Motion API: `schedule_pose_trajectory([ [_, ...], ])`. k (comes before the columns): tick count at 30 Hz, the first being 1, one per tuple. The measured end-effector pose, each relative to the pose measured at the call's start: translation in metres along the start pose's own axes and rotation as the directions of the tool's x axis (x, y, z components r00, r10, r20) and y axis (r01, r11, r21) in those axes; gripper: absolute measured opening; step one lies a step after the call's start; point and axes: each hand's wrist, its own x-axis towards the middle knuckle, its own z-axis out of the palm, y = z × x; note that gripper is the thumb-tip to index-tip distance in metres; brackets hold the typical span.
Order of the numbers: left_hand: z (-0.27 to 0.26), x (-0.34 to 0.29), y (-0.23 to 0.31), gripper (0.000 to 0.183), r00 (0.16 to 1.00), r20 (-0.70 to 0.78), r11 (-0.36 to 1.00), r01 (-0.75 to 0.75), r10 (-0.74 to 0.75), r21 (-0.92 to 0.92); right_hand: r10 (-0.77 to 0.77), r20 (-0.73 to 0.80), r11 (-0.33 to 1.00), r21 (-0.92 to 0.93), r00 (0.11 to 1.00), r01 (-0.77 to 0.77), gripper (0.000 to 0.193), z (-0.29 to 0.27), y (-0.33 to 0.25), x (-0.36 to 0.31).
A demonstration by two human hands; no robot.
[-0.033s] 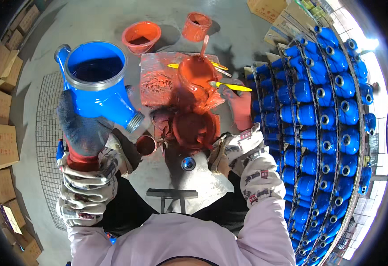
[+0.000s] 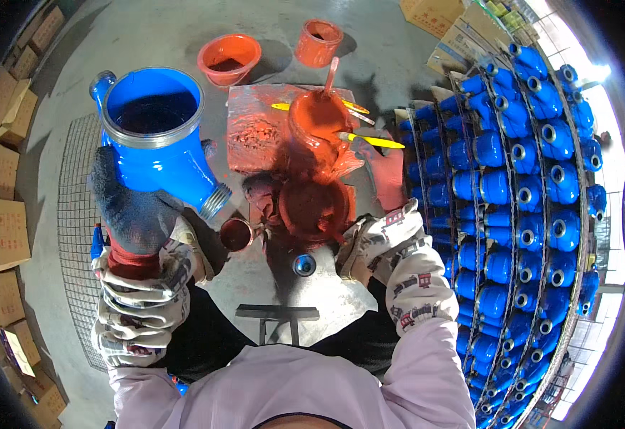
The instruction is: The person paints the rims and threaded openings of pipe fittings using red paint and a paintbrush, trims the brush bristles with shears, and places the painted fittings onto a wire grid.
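A large blue pipe fitting point(image 2: 159, 168) with a wide open mouth and a threaded side outlet is held up at the left. My left hand point(image 2: 137, 214), in a dark glove with a red cuff, is closed around its underside. In my gloved right hand point(image 2: 385, 171) is a paintbrush with a yellow handle point(image 2: 377, 141). The brush's tip is over the right edge of a pot of orange-red paint point(image 2: 319, 118); whether the bristles touch the paint I cannot tell. Nearer to me is a paint-caked basin point(image 2: 314, 207) with dark red contents, a crumpled rag point(image 2: 261, 193) at its left.
A paint-crusted board point(image 2: 244, 100) lies under the pot. Beyond it stand an orange bowl point(image 2: 229, 57) and a red bucket point(image 2: 318, 44). Racks of blue fittings point(image 2: 494, 186) fill the right side. Wire mesh point(image 2: 76, 214) and cardboard boxes point(image 2: 1, 232) are at the left.
The blue fitting has turned very slightly in my left hand. My right hand with the paintbrush has shifted a touch to the left.
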Motion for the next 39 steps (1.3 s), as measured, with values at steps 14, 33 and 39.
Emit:
schedule_pose_trajectory([
  [14,0.029,0.003,0.002,0.079,0.994,-0.068,0.990,0.089,-0.082,0.111,-0.153,0.074,0.929,-0.329,0.985,0.169,0.021,0.022,0.003,-0.031],
  [33,0.072,-0.017,-0.108,0.066,0.677,0.157,0.630,0.731,-0.719,-0.262,-0.209,-0.237,0.969,0.078,0.949,0.233,0.039,-0.062,-0.130,-0.093],
  [39,0.047,-0.014,-0.163,0.072,0.908,0.199,0.764,0.174,-0.369,0.621,-0.265,-0.149,0.962,-0.114,0.953,0.250,0.019,-0.038,-0.176,-0.092],
])
